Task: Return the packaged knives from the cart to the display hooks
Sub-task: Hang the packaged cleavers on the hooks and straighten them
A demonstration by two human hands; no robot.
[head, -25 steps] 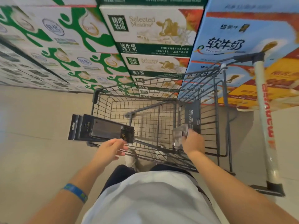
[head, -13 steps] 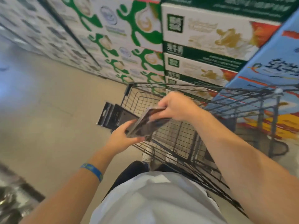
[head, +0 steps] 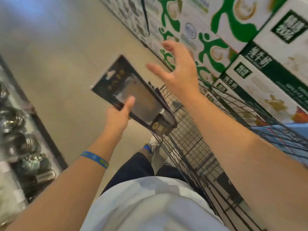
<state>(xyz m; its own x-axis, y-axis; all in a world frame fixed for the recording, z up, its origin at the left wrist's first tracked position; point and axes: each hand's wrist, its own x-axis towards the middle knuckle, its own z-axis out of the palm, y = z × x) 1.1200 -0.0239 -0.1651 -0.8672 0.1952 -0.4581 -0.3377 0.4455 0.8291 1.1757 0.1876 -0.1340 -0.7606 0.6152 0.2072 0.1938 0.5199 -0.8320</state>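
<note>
Our left hand (head: pixel 119 114) grips the stacked packaged knives (head: pixel 133 95) by one edge, just left of the cart (head: pixel 188 139); our right hand (head: pixel 178 70) hangs above the cart, fingers spread, holding nothing. Pinched one-handed, we judge the slick packs could fan apart and drop. Pale smooth floor (head: pixel 66 72) lies left of the cart, milk cartons (head: pixel 233 39) stacked beyond it, blurred metalware shelves (head: pixel 18 127) farther left.

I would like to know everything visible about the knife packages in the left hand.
The knife packages are a stack of flat black cards. The top one shows a hang hole, a broad steel blade under clear plastic and a round gold label. The left hand grips them, tilted, thumb on front, close to the cart.
</note>
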